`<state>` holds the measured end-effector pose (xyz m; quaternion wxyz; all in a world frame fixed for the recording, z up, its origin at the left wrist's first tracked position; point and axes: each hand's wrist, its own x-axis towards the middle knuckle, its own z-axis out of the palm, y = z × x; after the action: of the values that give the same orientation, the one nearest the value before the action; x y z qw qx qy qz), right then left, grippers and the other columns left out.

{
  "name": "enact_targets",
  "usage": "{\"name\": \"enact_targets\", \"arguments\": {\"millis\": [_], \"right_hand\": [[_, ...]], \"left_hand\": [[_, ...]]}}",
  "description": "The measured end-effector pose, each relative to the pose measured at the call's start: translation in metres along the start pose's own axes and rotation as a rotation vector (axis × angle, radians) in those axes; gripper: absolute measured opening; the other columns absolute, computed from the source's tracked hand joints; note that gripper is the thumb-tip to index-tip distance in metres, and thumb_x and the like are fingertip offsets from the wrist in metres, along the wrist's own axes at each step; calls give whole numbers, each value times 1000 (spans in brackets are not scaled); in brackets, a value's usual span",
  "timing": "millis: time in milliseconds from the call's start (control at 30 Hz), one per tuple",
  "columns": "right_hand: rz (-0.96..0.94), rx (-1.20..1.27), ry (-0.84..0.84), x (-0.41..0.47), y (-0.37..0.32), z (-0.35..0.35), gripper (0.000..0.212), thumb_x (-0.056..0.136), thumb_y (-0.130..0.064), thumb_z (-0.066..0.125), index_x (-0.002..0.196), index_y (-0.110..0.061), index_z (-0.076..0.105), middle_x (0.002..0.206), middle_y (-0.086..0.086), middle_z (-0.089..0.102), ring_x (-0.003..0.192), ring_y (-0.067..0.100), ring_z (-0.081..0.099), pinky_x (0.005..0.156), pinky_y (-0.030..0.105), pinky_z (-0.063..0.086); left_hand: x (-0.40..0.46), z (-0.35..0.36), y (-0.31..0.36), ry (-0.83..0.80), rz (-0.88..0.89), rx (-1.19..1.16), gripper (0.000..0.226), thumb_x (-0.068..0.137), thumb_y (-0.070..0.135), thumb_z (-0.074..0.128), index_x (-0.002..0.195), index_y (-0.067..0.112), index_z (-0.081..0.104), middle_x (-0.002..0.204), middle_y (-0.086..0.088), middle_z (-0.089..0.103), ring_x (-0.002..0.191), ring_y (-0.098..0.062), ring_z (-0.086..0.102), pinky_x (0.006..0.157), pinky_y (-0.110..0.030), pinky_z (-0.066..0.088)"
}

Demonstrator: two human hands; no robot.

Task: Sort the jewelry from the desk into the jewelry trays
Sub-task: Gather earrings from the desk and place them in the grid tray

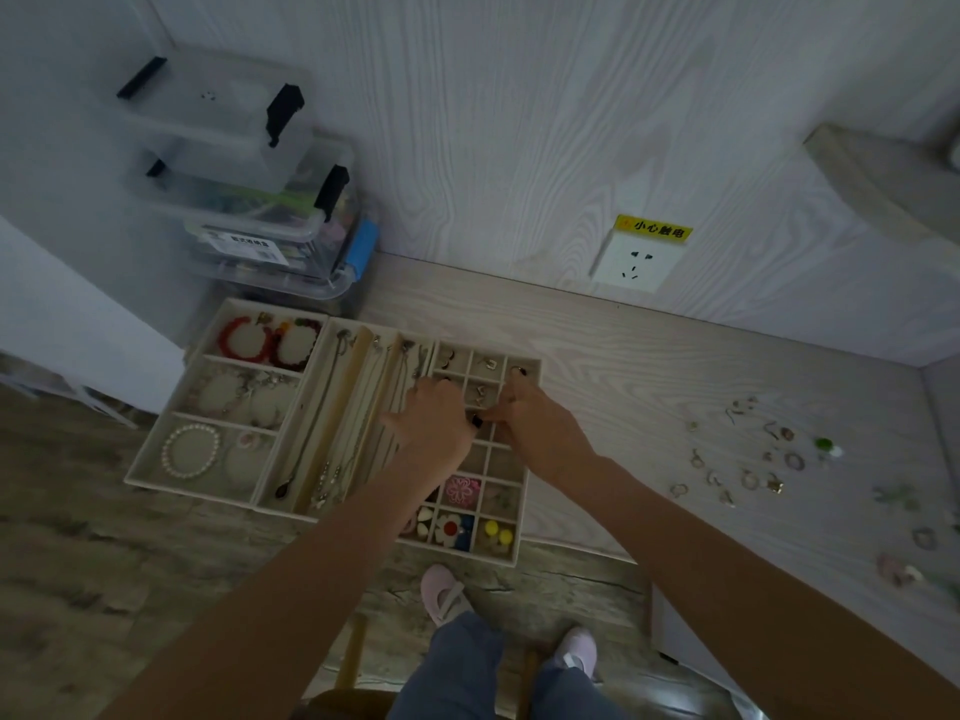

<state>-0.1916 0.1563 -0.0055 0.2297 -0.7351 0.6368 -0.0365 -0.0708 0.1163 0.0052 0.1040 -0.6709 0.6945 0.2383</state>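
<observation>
A small dark piece [475, 420] is pinched between both hands [434, 423] [540, 426] over the grid tray [522, 498]; if fumbled, it could be dropped into the wrong cell.

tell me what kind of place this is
Probably a room at home: a light wood desk against a wood-grain wall with a wall socket, stacked clear storage boxes in the corner, and jewelry trays laid out for sorting.

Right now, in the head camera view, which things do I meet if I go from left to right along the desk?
Bracelet tray → necklace tray → left hand → right hand, both hands over the small-compartment tray → loose rings and earrings scattered on the desk.
</observation>
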Motion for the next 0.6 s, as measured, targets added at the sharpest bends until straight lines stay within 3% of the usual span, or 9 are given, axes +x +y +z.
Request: {"name": "enact_targets", "arguments": {"millis": [267,467,600], "right_hand": [[14,-35,-16,0,1,4,44,91,-2,51,133,-17,53,115,7,45,108,20,44,75,26,41],[-2,-41,-13,2,2,7,41,91,-2,51,130,-15,56,113,8,46,108,21,44,77,28,43],[-3,-48,-7,3,4,10,38,90,-1,51,125,-13,60,110,8,45,107,22,45,75,29,43]], "left_hand": [[1,-1,-8,-61,61,-160,23,86,21,63,95,0,62,105,-18,63,95,-31,63,91,-53,47],[6,9,-11,-90,119,-164,14,81,21,70,91,12,70,97,-5,65,88,-21,62,90,-46,48],[7,12,-14,-75,136,-157,16,81,19,69,94,9,69,101,-7,58,99,-22,57,92,-47,46]]}}
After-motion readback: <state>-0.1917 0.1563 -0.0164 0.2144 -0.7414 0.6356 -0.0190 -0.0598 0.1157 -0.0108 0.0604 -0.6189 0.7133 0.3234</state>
